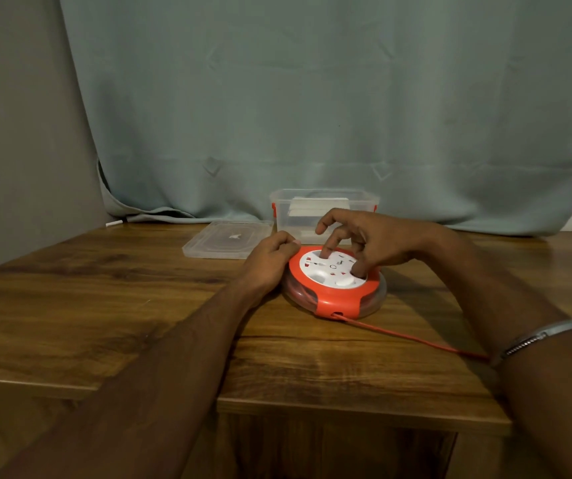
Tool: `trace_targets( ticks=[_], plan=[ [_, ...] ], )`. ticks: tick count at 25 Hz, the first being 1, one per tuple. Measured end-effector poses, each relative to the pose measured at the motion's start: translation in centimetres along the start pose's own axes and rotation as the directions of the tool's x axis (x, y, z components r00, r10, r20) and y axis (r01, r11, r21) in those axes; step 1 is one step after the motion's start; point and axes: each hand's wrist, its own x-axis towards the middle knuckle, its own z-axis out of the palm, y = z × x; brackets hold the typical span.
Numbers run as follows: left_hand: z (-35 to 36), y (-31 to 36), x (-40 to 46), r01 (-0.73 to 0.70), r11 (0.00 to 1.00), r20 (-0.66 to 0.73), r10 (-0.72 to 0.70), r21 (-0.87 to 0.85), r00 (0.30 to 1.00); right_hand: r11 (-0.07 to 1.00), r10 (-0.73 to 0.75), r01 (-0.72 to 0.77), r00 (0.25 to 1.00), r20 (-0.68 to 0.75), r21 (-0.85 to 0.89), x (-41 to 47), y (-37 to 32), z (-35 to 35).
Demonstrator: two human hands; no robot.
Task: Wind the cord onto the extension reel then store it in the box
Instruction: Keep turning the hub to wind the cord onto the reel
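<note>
Where the wooden table (139,299) comes nearest the camera, two bare forearms reach forward over it, the right one wearing a metal bracelet (536,335) near the wrist; an orange cord (412,337) runs across the wood from under that right forearm, slanting up and left into a slot in the orange front of the reel (336,295); the reel lies flat on the table, a round thing with a clear rim, turns of orange cord showing through that rim on its left side, and a white socket face on top; the left hand (270,259) grips the reel's left edge, fingers curled round the rim and the thumb lying on the orange top; the right hand (367,242) is over the white face, fingers bent downward, one fingertip set into a hollow near the far side of the face and another pressed down near its right side, the remaining fingers lifted clear; just behind the reel stands a clear plastic box (326,212) with orange clips at its sides, open at the top, something white inside it; its clear lid (227,240) lies flat on the table to the left, close beside the box; behind everything hangs a pale blue-green curtain (312,98)
</note>
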Motion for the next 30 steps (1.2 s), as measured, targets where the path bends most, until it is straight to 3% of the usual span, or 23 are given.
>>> trace_targets(
  ticks=[12, 19, 30],
  plan=[
    [-0.1, -0.4, 0.4, 0.037, 0.999, -0.039, -0.038, -0.026, 0.999, 0.998, 0.033, -0.038, 0.994, -0.107, -0.041, -0.7, -0.4, 0.7],
    [0.0, -0.4, 0.4, 0.032, 0.999, -0.040, -0.033, -0.016, 0.999, 0.984, 0.014, -0.037, 0.992, -0.128, -0.173, -0.3, -1.2, 1.3],
    [-0.1, -0.4, 0.4, 0.026, 0.999, -0.042, -0.028, -0.042, 0.999, 0.983, 0.008, -0.029, 0.993, -0.114, -0.183, 0.4, -0.8, 1.8]
  ],
)
